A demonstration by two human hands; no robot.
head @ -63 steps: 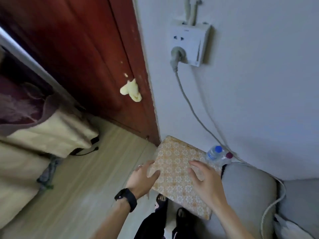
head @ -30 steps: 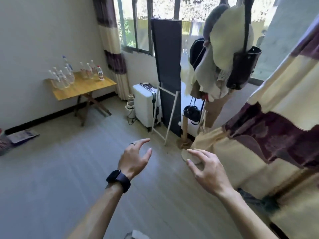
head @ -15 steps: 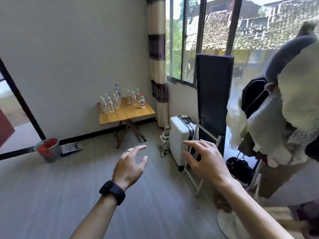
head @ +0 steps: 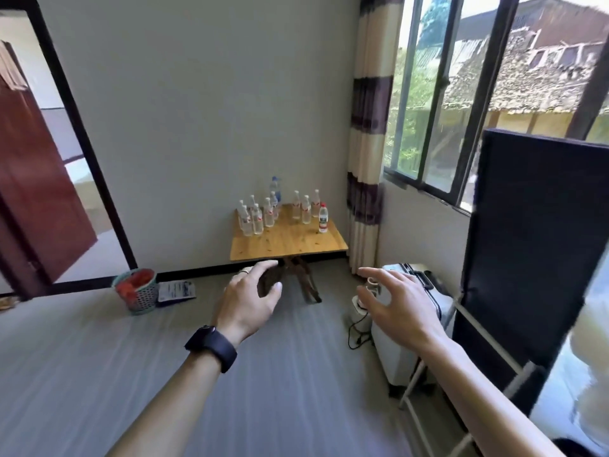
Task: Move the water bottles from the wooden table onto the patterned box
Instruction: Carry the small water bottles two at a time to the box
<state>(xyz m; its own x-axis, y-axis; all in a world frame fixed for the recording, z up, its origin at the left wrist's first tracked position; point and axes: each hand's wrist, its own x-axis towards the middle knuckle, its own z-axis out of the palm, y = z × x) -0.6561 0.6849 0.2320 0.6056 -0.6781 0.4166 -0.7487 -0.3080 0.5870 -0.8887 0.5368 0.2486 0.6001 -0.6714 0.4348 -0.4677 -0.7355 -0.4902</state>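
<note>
Nearer than half a second ago, the wooden table (head: 287, 246) stands at 12 o'clock, its legs partly hidden behind the left hand (head: 245, 303); the water bottles (head: 268, 214) on it blur together. Both hands hover spread, holding nothing, the right hand (head: 400, 306) before a white suitcase (head: 400, 356) at 3 o'clock, a basket (head: 135, 293) at 9 o'clock

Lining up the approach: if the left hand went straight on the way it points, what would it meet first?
Probably the front edge of the light wooden folding table, straight ahead of the left hand, before the clear plastic water bottles. Only open grey floor seems between; depth is unclear.
</note>
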